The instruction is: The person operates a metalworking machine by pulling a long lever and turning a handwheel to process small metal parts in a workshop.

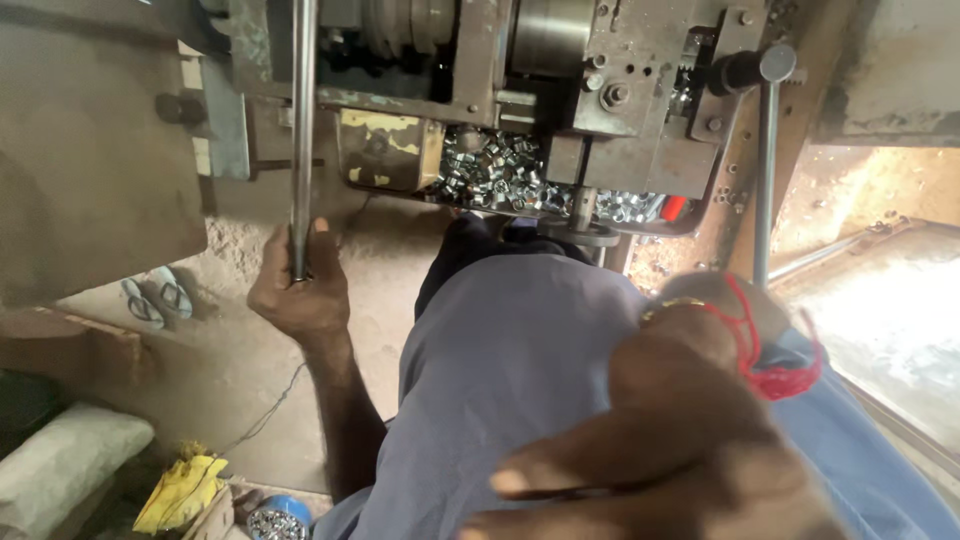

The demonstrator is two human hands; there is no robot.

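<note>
- Steel rod [303, 120] stands upright at eleven o'clock, its lower end clenched in the left hand [298, 295].
- Right hand [680, 440] looms blurred at five o'clock, fingers loosely curled, grasping nothing; red thread [755, 345] circles its wrist.
- Shiny nuts [500, 175] are heaped under the machine [620, 100] at twelve.
- Sandals [158, 297] lie on the floor at nine.

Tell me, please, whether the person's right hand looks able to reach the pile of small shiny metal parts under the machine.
Probably yes: the right hand is free, and the metal parts lie open ahead, past the lap.
</note>
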